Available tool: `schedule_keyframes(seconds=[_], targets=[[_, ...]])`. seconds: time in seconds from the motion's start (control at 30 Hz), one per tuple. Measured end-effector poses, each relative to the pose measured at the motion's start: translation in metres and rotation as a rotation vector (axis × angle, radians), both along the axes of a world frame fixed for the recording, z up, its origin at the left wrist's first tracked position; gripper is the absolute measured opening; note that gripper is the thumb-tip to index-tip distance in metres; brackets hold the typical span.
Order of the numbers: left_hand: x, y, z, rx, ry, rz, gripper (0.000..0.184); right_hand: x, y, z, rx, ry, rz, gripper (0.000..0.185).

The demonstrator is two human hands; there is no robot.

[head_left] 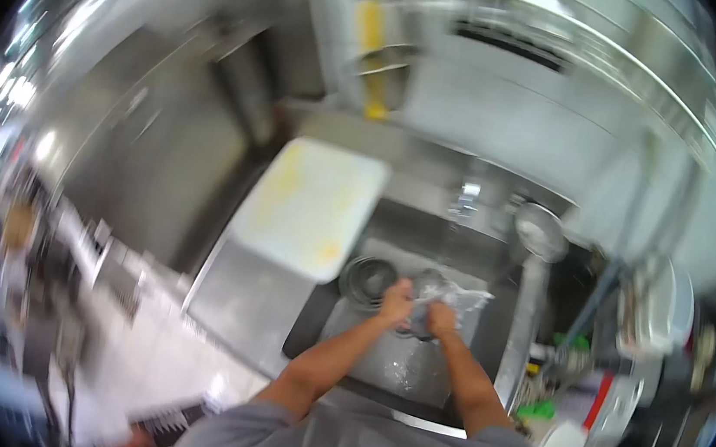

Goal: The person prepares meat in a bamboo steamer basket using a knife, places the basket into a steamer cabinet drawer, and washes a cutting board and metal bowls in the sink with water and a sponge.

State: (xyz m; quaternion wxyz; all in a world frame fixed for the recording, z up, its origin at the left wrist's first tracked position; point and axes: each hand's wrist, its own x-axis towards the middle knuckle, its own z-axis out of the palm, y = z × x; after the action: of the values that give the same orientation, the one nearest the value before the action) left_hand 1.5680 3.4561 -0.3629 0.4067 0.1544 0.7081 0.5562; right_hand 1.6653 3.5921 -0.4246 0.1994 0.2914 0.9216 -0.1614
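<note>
Both arms reach down into a metal sink (412, 377). My left hand (397, 304) is closed at the left edge of a shiny, greyish item (427, 296) that is too blurred to name. On its right side, my right hand (441, 318) is closed on the same item, and a clear, crinkled, plastic-like piece (472, 299) spreads out to the right. Round metal bowls (368, 281) sit in the sink just left of my left hand. The faucet (468, 198) stands behind the hands.
A stained white cutting board (312, 206) lies on the metal counter left of the sink. At the sink's back right is a round strainer (540, 232). White containers (655, 307) stand farther right. A wire rack (570, 28) hangs above. Part of another person's arm shows at lower left.
</note>
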Motion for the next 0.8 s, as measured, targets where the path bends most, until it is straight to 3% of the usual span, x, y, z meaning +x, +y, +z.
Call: schedule_keyframes(seconds=[0.03, 0.1, 0.13, 0.2, 0.27, 0.3, 0.37, 0.4, 0.43, 0.47, 0.5, 0.53, 0.57, 0.63, 0.67, 0.7, 0.73, 0.77, 0.8], targets=[[0.014, 0.002, -0.011, -0.001, -0.126, 0.037, 0.023, 0.007, 0.000, -0.014, 0.239, 0.284, 0.032, 0.032], [0.042, 0.004, 0.022, -0.013, -0.034, 0.073, 0.036, -0.003, -0.008, -0.012, 0.187, 0.618, -0.074, 0.030], [0.035, 0.004, 0.020, 0.057, -0.021, 0.118, 0.035, -0.007, -0.002, -0.051, -0.064, 0.780, -0.074, 0.026], [0.005, -0.015, 0.054, -0.045, 0.013, 0.048, 0.033, -0.003, -0.030, -0.021, -0.948, 0.792, -0.237, 0.023], [-0.005, -0.020, 0.050, -0.100, 0.012, -0.022, 0.036, 0.003, -0.012, 0.001, 0.109, 0.319, 0.260, 0.025], [0.014, -0.007, 0.021, -0.016, 0.134, 0.046, 0.033, 0.005, -0.003, -0.010, 0.110, 0.316, 0.283, 0.025], [0.026, 0.017, -0.039, 0.074, 0.261, 0.114, 0.030, -0.017, 0.012, -0.075, 0.012, 0.906, -0.259, 0.026], [0.027, 0.031, -0.078, 0.070, 0.485, 0.241, 0.030, -0.017, 0.020, -0.092, -0.209, 0.717, -0.259, 0.027], [0.022, 0.016, -0.042, 0.036, 0.370, 0.229, 0.035, -0.017, 0.029, -0.109, -0.397, 0.502, -0.262, 0.028], [0.018, -0.004, 0.009, -0.003, 0.256, 0.220, 0.040, -0.011, 0.020, -0.089, -0.232, 0.512, 0.063, 0.029], [0.013, -0.025, 0.064, -0.046, 0.146, 0.213, 0.044, -0.001, -0.003, -0.029, -0.062, 0.504, 0.386, 0.030], [0.010, -0.034, 0.084, -0.090, -0.014, 0.083, 0.053, -0.006, -0.024, 0.046, 0.054, 0.065, 0.215, 0.035], [0.010, -0.038, 0.090, -0.132, -0.172, -0.046, 0.062, -0.012, 0.001, -0.014, -0.274, 0.233, -0.064, 0.035], [0.019, 0.027, -0.097, 0.064, 0.187, 0.136, 0.059, -0.024, 0.043, -0.121, -1.011, 0.771, -0.697, 0.038], [0.019, 0.032, -0.112, 0.046, 0.524, 0.312, 0.054, -0.018, 0.028, -0.104, -0.685, 0.660, -0.406, 0.039], [0.010, 0.008, -0.053, 0.021, 0.277, 0.250, 0.045, -0.006, 0.019, -0.080, -0.313, 0.486, 0.048, 0.039], [0.001, -0.019, 0.015, -0.032, 0.041, 0.199, 0.037, 0.003, 0.013, -0.057, -0.136, 0.385, 0.349, 0.040], [0.010, -0.025, 0.026, -0.034, 0.036, 0.183, 0.037, 0.008, 0.008, -0.036, -0.048, 0.308, 0.539, 0.040], [0.018, -0.030, 0.030, -0.009, -0.042, 0.244, 0.036, -0.001, -0.005, 0.007, 0.010, 0.193, 0.354, 0.042]])
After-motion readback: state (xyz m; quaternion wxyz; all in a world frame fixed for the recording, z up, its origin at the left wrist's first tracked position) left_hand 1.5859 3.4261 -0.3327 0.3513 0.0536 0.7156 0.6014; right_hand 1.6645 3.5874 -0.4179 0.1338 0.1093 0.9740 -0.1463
